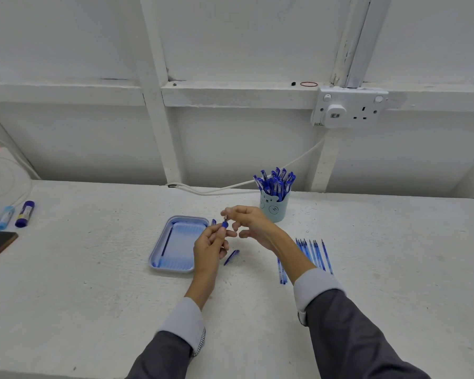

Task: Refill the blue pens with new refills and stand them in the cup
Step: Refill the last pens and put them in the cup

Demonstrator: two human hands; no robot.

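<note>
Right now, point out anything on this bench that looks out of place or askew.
Little stands out. A loose pen cap lies between the tray and the row of refills. One stray refill lies apart from that row, nearer the person.

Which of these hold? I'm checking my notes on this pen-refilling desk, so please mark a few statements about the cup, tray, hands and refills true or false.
1. The cup holds many blue pens. True.
2. The tray lies right of the cup. False: it lies to the cup's left.
3. The left hand and right hand both hold one pen. True.
4. The fanned refills lie in the tray. False: they lie on the table, right of the hands.
</note>
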